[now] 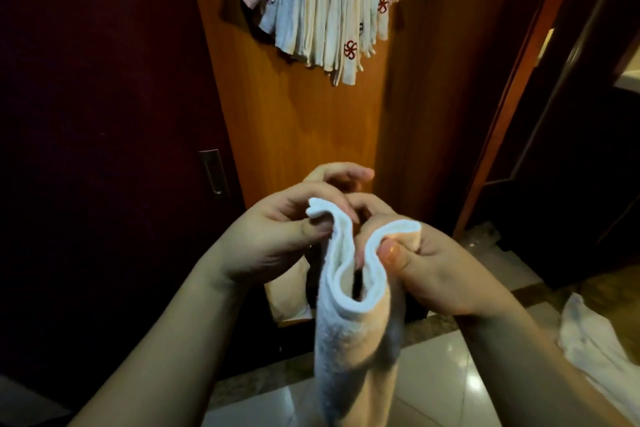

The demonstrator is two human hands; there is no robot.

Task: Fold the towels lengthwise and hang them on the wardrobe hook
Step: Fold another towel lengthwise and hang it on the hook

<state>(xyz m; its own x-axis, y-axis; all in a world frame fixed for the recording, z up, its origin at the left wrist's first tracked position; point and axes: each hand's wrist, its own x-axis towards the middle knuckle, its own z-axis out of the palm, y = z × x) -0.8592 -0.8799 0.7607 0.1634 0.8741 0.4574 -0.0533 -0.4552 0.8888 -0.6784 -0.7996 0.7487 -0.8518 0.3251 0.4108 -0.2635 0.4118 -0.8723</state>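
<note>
I hold a white towel (360,322) in front of me, low before the wooden wardrobe panel (311,121). My left hand (277,236) pinches one top corner between thumb and curled fingers, and my right hand (426,263) pinches the other end of the top edge, thumb pressed on the cloth over the forefinger. Between the two grips the upper hem sags into a deep loop, and the rest of the towel hangs straight down below my wrists, out of view at the bottom. I judge I hold it this way to bring the two long edges together: with both corners pinched and the hands close, the cloth doubles on itself lengthwise under its own weight.

Higher on the panel a bunch of hanging towels (322,10) spreads in a fan, pale with red embroidered marks; the hook itself is hidden above the frame. So part of the task looks done, and this towel is mid-fold, not yet hung. On the tiled floor (433,374) to my right lies another crumpled white cloth (595,350), probably waiting its turn. To the left, a dark sliding door (86,114) carries a recessed metal handle (213,172).

Next I would need to match the corners, then lift the narrow strip to the hook.
</note>
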